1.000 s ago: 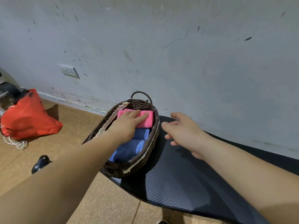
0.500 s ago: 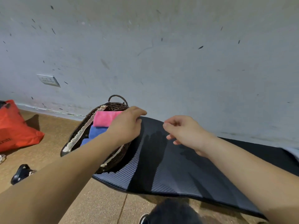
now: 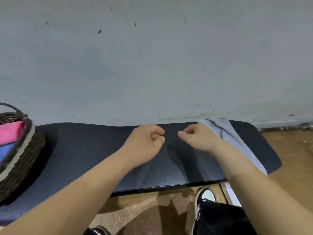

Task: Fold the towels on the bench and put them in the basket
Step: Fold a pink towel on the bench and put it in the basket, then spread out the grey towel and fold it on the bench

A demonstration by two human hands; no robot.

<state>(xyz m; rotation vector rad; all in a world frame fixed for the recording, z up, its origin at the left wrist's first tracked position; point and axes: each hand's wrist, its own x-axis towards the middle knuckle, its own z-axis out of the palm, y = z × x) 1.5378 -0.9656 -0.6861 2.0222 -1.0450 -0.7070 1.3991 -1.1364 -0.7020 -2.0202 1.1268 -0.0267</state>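
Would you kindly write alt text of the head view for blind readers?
The left hand and right hand hover curled and empty over a dark bench; a grey towel lies at right, a wicker basket at left.

You are in a plain room: scuffed grey wall (image 3: pixel 152 65), speckled brown floor (image 3: pixel 291 150), black ribbed padded tabletop (image 3: pixel 84 150) against the wall.
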